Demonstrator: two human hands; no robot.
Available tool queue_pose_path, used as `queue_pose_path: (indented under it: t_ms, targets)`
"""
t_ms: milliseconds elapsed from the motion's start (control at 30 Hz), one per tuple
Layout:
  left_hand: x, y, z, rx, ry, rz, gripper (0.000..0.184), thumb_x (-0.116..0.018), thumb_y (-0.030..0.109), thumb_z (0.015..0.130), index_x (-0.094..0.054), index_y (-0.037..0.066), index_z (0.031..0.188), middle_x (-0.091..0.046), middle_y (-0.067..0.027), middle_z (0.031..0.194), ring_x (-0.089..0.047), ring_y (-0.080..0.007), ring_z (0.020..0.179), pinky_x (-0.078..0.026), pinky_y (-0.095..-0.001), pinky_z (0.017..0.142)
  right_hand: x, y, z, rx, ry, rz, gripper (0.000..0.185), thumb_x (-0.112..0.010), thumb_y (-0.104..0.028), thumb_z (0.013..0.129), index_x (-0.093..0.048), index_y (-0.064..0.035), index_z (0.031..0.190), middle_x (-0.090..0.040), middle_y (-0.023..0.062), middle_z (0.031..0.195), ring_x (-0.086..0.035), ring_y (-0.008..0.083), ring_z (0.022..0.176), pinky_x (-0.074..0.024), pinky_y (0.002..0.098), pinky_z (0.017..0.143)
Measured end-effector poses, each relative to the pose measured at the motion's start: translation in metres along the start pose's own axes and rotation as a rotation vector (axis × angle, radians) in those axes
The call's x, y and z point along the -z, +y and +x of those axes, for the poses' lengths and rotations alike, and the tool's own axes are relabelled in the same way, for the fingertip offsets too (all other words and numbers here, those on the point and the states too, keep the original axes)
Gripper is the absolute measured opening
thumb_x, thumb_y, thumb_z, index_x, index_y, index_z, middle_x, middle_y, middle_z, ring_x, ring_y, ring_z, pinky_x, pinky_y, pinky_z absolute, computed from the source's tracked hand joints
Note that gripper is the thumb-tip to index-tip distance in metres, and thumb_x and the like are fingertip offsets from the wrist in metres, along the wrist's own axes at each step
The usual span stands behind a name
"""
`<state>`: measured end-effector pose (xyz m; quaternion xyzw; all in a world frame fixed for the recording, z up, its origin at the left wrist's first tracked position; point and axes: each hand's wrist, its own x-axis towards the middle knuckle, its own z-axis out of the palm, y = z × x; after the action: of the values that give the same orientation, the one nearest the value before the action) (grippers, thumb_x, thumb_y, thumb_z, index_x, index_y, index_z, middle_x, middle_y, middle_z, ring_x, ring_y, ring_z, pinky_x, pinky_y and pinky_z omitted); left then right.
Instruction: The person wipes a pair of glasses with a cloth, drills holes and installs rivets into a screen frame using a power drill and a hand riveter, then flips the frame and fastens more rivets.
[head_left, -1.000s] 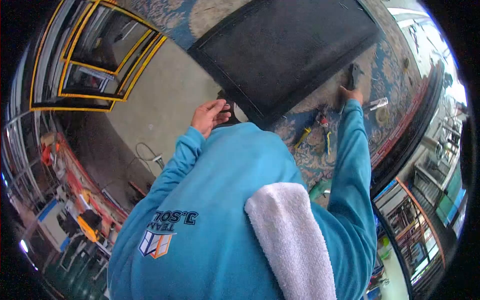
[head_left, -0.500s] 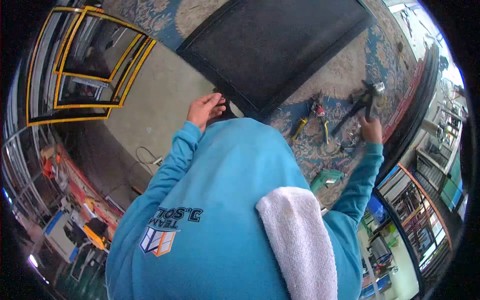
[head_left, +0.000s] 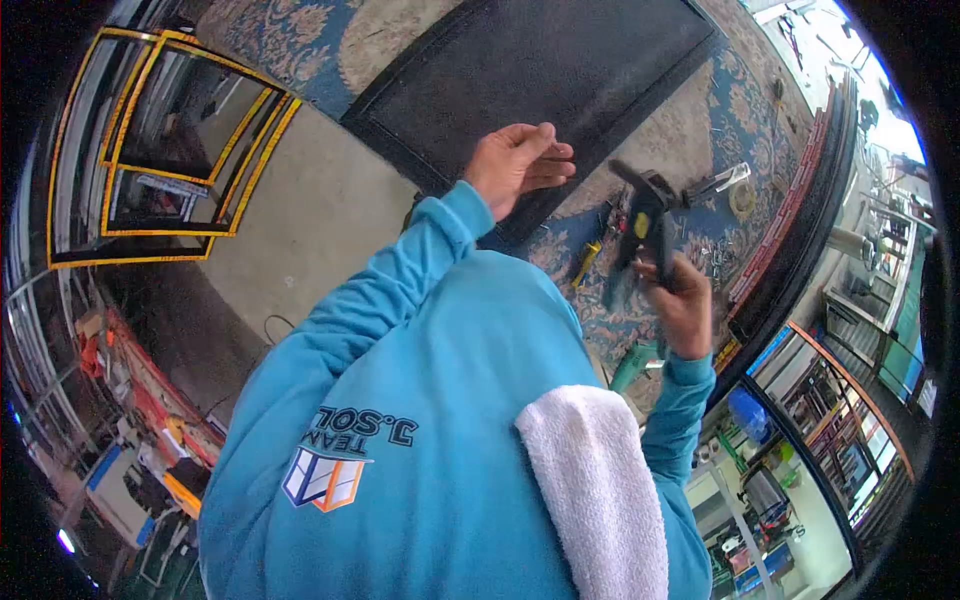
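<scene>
My right hand (head_left: 682,305) is wrapped round a black two-handled tool (head_left: 645,225) with a yellow label. The tool is raised above the rug and slightly blurred, so its exact kind is unclear. My left hand (head_left: 515,170) hovers over the near part of a large dark framed panel (head_left: 530,85). Its thumb and fingertips are drawn together; whatever lies between them is too small to make out. Yellow-handled pliers (head_left: 587,262) lie on the rug just left of the black tool, partly covered by it. A green power tool (head_left: 635,365) rests closer to my body.
The panel lies on a patterned blue and beige rug (head_left: 740,120). A roll of tape (head_left: 742,200) and small loose pieces (head_left: 710,255) are at the right. Yellow-edged frames (head_left: 170,235) stand at the left. Long dark bars (head_left: 800,240) run along the right side.
My right hand has lifted the black tool off the rug and brought it left, toward the panel. The left hand has moved right and forward, from the panel's near edge to above it.
</scene>
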<state>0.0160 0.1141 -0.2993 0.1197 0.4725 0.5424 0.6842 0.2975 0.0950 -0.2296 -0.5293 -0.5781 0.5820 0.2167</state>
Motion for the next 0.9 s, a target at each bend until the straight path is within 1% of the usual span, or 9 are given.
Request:
queue_pose_path:
  t_ms: [67,233,267,367,500,567,667,767,900]
  targets:
    - [-0.009,0.003,0.000,0.004,-0.058,-0.127,0.024,-0.060,0.031,0.093,-0.061,0.007,0.093,-0.069,-0.0109,0.096,-0.069,-0.0215,0.082,-0.060,-0.0360,0.074,-0.022,-0.007,0.004,0.006,-0.026,0.050,0.032,-0.055,0.007,0.071,-0.063,0.0058,0.103,-0.062,0.0009,0.091,-0.057,0.0094,0.081,-0.0454,0.0221,0.075]
    - [-0.007,0.008,-0.008,-0.029,-0.067,-0.157,0.023,-0.058,0.031,0.094,-0.062,0.009,0.092,-0.069,-0.0096,0.096,-0.069,-0.0190,0.078,-0.061,-0.0362,0.071,-0.049,-0.002,0.011,-0.068,-0.132,0.178,0.039,-0.054,0.010,0.069,-0.063,0.0069,0.107,-0.066,0.0062,0.097,-0.061,0.0112,0.091,-0.0496,0.0251,0.081]
    - [-0.005,0.008,-0.010,-0.044,-0.057,-0.159,0.023,-0.057,0.031,0.095,-0.063,0.009,0.092,-0.069,-0.0092,0.095,-0.069,-0.0184,0.077,-0.061,-0.0362,0.071,-0.052,0.004,0.011,-0.035,-0.117,0.181,0.040,-0.054,0.009,0.069,-0.063,0.0067,0.108,-0.067,0.0081,0.100,-0.061,0.0120,0.090,-0.0514,0.0278,0.082]
    - [-0.001,0.010,-0.014,-0.060,-0.037,-0.204,0.022,-0.056,0.030,0.096,-0.062,0.009,0.093,-0.068,-0.0088,0.096,-0.068,-0.0185,0.076,-0.061,-0.0365,0.072,-0.055,0.002,0.010,-0.056,-0.143,0.213,0.042,-0.054,0.008,0.069,-0.063,0.0062,0.110,-0.068,0.0091,0.099,-0.062,0.0129,0.088,-0.0516,0.0287,0.083]
    - [0.011,0.008,-0.017,-0.056,-0.050,-0.141,0.022,-0.054,0.029,0.097,-0.061,0.008,0.095,-0.067,-0.0058,0.092,-0.067,-0.0162,0.072,-0.060,-0.0381,0.076,-0.056,0.001,0.007,-0.018,-0.099,0.207,0.040,-0.054,0.007,0.070,-0.064,0.0055,0.109,-0.068,0.0087,0.096,-0.062,0.0128,0.085,-0.0512,0.0283,0.081]
    - [0.027,0.001,-0.014,0.001,-0.190,-0.204,0.021,-0.053,0.028,0.097,-0.061,0.008,0.099,-0.064,-0.0027,0.086,-0.065,-0.0136,0.069,-0.059,-0.0393,0.079,-0.054,0.006,0.007,-0.048,-0.121,0.210,0.038,-0.054,0.006,0.072,-0.064,0.0050,0.108,-0.068,0.0080,0.095,-0.062,0.0120,0.086,-0.0499,0.0268,0.079]
    - [0.036,0.000,-0.017,0.073,-0.202,-0.191,0.022,-0.053,0.027,0.098,-0.061,0.007,0.102,-0.061,-0.0002,0.081,-0.063,-0.0113,0.067,-0.059,-0.0399,0.081,-0.055,0.008,0.006,-0.081,-0.135,0.210,0.037,-0.054,0.005,0.072,-0.064,0.0047,0.108,-0.069,0.0077,0.095,-0.062,0.0115,0.086,-0.0489,0.0258,0.079]
    - [0.035,-0.001,-0.023,0.073,-0.204,-0.237,0.023,-0.054,0.026,0.097,-0.061,0.006,0.105,-0.062,0.0006,0.079,-0.064,-0.0106,0.070,-0.059,-0.0390,0.080,-0.058,0.012,0.005,-0.066,-0.146,0.206,0.037,-0.054,0.006,0.072,-0.064,0.0045,0.108,-0.069,0.0074,0.095,-0.062,0.0112,0.087,-0.0487,0.0258,0.079]
    - [0.037,-0.006,-0.025,0.052,-0.194,-0.270,0.022,-0.059,0.024,0.094,-0.063,0.005,0.103,-0.063,0.0006,0.075,-0.064,-0.0100,0.070,-0.059,-0.0380,0.080,-0.061,0.011,0.007,-0.037,-0.152,0.258,0.035,-0.054,0.006,0.072,-0.064,0.0044,0.106,-0.069,0.0070,0.094,-0.062,0.0112,0.087,-0.0486,0.0259,0.080]
